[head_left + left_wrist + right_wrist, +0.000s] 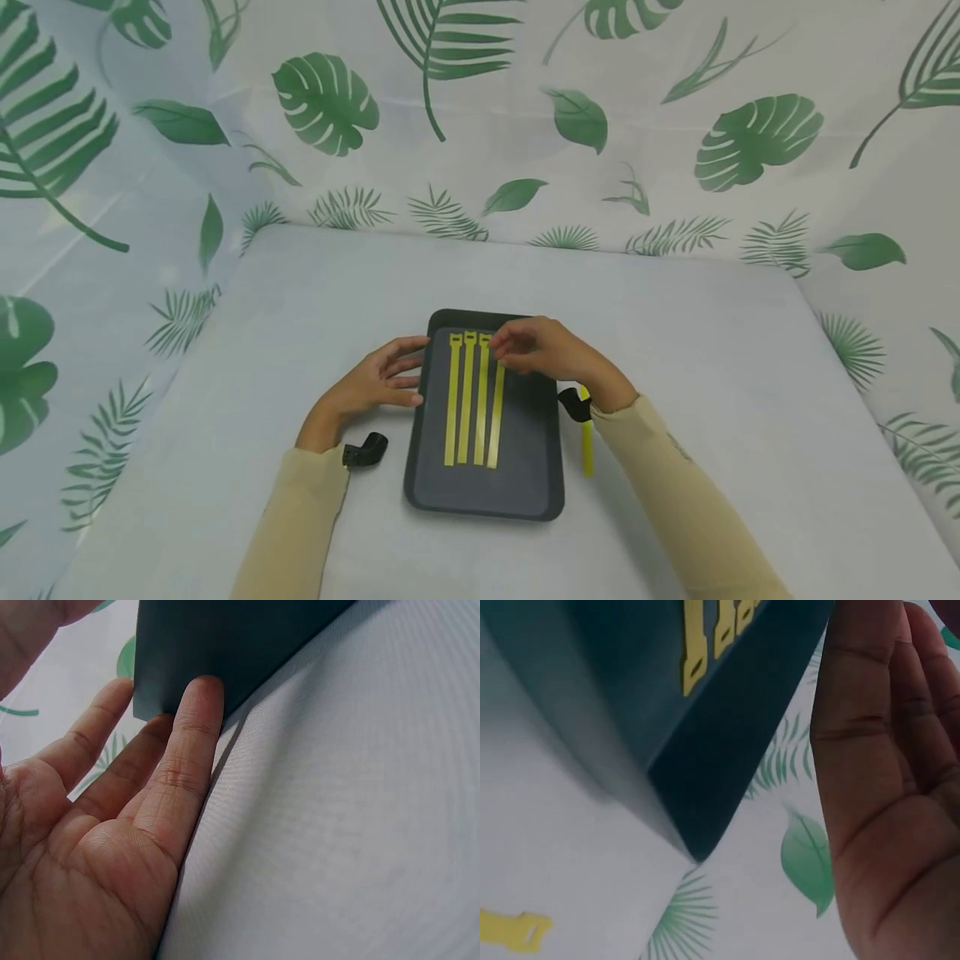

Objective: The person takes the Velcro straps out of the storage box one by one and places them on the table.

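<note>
A dark grey rectangular tray (528, 467) holds several yellow cable-tie straps (452, 417), laid lengthwise side by side with their slotted heads at the far end. My left hand (378, 377) is at the tray's left side with its fingers extended; in the left wrist view its fingertips (201, 697) rest against the outer wall. Above the tray's far right part hovers my right hand (555, 354), fingers loosely bent, covering the head of the rightmost strap. The right wrist view shows that hand's fingers (859, 712) beside the tray, gripping nothing visible.
Another yellow strap (587, 450) lies on the white table (337, 283) right of the tray, partly hidden under my right wrist. Black wrist-worn devices (366, 451) sit at both cuffs. A leaf-patterned cloth backdrop (480, 125) rises behind the table and along its sides.
</note>
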### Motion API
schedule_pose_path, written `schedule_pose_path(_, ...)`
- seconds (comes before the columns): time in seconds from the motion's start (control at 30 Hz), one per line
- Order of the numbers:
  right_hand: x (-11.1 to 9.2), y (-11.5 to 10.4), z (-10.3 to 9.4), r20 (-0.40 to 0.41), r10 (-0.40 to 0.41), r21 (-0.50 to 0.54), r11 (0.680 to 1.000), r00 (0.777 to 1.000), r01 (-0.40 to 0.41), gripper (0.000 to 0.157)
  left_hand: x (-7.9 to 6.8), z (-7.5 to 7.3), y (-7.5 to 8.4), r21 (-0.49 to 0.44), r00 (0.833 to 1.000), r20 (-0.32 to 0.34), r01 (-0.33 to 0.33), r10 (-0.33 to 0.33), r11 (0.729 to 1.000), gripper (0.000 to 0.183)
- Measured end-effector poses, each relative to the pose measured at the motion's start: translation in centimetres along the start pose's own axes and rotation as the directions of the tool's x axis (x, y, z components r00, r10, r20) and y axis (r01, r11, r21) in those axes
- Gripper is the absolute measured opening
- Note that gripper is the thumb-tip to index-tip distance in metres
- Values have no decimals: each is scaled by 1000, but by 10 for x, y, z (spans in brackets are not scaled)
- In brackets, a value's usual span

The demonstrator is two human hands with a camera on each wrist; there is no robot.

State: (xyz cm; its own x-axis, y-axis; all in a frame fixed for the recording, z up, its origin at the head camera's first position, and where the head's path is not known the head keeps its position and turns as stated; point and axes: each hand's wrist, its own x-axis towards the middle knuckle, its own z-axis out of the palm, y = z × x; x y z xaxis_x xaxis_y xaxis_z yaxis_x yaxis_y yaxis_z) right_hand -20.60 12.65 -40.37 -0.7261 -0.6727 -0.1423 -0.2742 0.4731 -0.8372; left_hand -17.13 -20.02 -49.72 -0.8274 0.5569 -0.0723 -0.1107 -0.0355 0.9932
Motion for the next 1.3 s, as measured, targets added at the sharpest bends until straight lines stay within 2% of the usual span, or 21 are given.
schedule_pose_path(0.23, 20, -1, 8, 69, -128, -47, 990, 989, 132, 25, 2, -1, -2, -11, 1000, 1, -2, 2, 1000, 101)
schedule_pose_path(0.33, 29, -1, 12, 94, -160, -66, 984, 983, 167, 25, 2, -2, -3, -13, 1000, 4, -9, 9, 1000, 100)
schedule_pose_path(0.87, 73, 7, 30, 227, -131, -160, 972, 965, 169, 25, 2, -4, -3, -29, 1000, 15, -13, 13, 999, 100)
schedule_pose_path(1.07, 82, 10, 34, 246, -121, -225, 958, 962, 178, 24, 4, -4, -2, -28, 1000, 15, -13, 14, 1000, 100)
schedule_pose_path(1.3, 89, 10, 37, 273, -130, -240, 950, 953, 199, 26, 3, -6, -2, -38, 1000, 20, -15, 16, 999, 101)
